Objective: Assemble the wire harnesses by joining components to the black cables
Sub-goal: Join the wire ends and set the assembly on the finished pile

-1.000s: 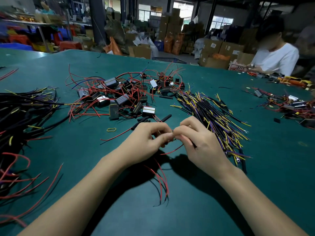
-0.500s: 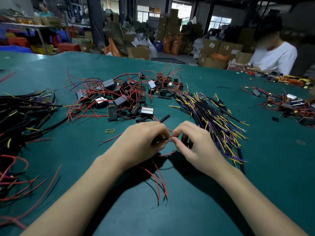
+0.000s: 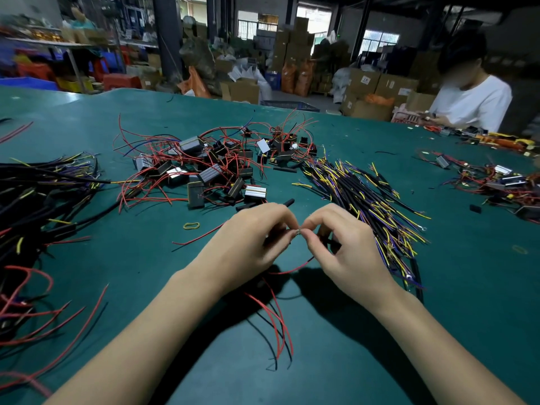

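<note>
Centrally in the frame, the left hand (image 3: 251,244) and the right hand (image 3: 347,247) meet fingertip to fingertip just above the green counter (image 3: 438,331). Each grip is clenched on a tiny metallic wire end (image 3: 298,231) pinched between thumb and forefinger; what exactly it is stays too small to tell. Thin red wires (image 3: 277,323) trail from under the left hand toward the lower centre. Right of the hands, touching the right knuckles' edge of view, lies the heap of black cables (image 3: 359,194) with yellow and purple leads. Above the hands, in the middle of the frame, sits the pile of black components (image 3: 210,171) tangled in red wire. Another mass of black cabling (image 3: 35,200) fills the left edge. A yellow rubber band (image 3: 191,225) lies left of the left hand. A person in a white shirt (image 3: 479,103) sits at upper right.
</note>
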Demonstrator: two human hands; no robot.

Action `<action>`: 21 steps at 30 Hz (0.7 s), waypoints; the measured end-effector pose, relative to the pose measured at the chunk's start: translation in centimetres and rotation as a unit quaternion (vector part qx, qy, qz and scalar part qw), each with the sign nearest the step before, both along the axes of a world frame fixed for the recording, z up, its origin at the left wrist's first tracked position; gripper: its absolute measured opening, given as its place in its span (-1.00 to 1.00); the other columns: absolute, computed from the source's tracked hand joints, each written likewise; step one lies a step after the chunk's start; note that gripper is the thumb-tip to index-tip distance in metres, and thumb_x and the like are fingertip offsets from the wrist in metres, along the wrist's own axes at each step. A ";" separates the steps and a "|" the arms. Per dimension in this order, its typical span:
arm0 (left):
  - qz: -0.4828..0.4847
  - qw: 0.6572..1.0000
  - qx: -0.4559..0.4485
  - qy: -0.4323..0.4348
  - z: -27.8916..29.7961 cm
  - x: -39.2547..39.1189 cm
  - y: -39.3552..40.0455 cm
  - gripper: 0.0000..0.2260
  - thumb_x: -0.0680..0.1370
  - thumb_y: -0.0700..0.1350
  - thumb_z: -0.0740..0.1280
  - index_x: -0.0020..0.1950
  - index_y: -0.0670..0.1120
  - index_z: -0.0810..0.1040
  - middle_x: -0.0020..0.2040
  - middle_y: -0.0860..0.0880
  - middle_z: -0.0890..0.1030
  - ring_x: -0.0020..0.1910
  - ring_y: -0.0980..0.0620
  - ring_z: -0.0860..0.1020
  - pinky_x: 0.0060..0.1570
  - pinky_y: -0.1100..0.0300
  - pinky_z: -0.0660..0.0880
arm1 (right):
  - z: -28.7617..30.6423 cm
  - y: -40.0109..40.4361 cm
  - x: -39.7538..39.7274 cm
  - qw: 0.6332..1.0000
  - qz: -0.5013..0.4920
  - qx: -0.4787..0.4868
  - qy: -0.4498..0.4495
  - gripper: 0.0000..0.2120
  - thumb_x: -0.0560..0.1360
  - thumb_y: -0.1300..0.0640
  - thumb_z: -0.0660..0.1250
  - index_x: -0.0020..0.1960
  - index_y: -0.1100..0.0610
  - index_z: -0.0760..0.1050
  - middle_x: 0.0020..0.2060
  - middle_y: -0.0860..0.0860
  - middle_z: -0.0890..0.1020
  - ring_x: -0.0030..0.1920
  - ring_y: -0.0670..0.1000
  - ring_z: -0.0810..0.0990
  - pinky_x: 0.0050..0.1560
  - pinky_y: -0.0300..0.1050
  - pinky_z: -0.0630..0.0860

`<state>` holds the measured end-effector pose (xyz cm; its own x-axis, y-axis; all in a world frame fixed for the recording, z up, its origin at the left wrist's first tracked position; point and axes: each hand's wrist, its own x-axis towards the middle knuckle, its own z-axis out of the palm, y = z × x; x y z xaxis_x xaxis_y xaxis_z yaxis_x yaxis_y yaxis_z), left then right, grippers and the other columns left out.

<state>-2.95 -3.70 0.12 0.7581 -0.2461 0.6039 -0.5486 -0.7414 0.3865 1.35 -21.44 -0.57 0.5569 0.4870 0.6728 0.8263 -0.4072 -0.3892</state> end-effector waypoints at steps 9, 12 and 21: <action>0.021 0.960 -0.149 0.234 0.5 0.2 2.4 -0.93 0.51 -0.13 0.40 -0.06 -0.02 0.68 -0.19 0.09 0.70 -0.30 0.30 0.57 -0.24 0.45 0.45 | -0.1 0.0 0.3 0.992 -0.005 0.060 0.110 -0.88 0.45 0.35 0.39 -0.16 0.15 0.59 -0.25 -0.04 0.57 -0.24 -0.03 0.53 -0.23 -0.21 0.45; 0.021 0.950 -0.177 0.258 0.5 0.2 2.2 -0.88 0.52 -0.18 0.38 -0.11 0.02 0.66 -0.21 0.03 0.71 -0.24 0.16 0.62 -0.17 0.29 0.52 | -0.1 -0.1 0.3 0.994 -0.002 0.048 0.096 -0.87 0.44 0.35 0.40 -0.17 0.15 0.58 -0.26 -0.04 0.56 -0.24 -0.05 0.52 -0.21 -0.35 0.39; 0.008 0.956 -0.200 0.215 0.4 0.1 0.8 -0.85 0.49 -0.20 0.41 -0.17 0.05 0.66 -0.32 0.04 0.65 -0.34 0.09 0.59 -0.26 0.22 0.51 | 0.0 -0.3 0.6 0.999 0.012 0.004 0.043 -0.92 0.47 0.29 0.40 -0.13 0.13 0.61 -0.23 -0.06 0.53 -0.23 -0.13 0.50 -0.19 -0.41 0.35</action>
<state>-2.88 -2.91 0.50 0.9590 -0.0476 0.2793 -0.2657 -0.4933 0.8283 1.93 -21.77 -0.61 0.6008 0.4964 0.6266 0.7994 -0.3837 -0.4624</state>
